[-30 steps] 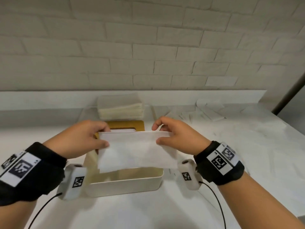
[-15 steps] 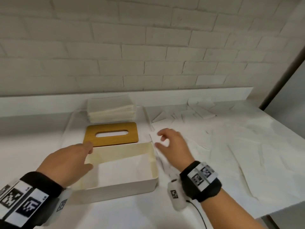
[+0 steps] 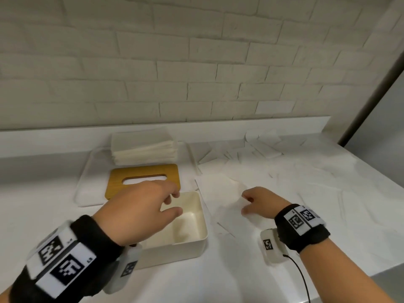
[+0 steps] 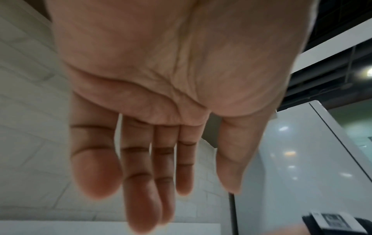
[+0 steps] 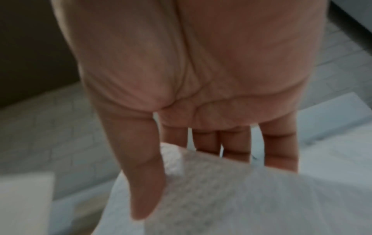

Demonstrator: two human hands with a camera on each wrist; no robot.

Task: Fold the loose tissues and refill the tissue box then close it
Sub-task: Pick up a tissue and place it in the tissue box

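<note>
The cream tissue box stands open at the counter's front, with a folded tissue lying inside, partly hidden by my arm. Its wooden slotted lid lies flat just behind it. My left hand hovers over the box, and in the left wrist view this left hand has straight fingers and holds nothing. To the right of the box, my right hand pinches a loose tissue lying on the counter. In the right wrist view the loose tissue sits between thumb and fingers of that right hand.
A stack of folded tissues sits behind the lid on a clear plastic sheet. More loose tissues are spread over the right side of the counter. The counter edge runs at the front right, and a brick wall stands behind.
Both hands let the folded tissue down into the box and released it. The right hand moved right and pinched a loose tissue. The left hand now hovers over the box.
</note>
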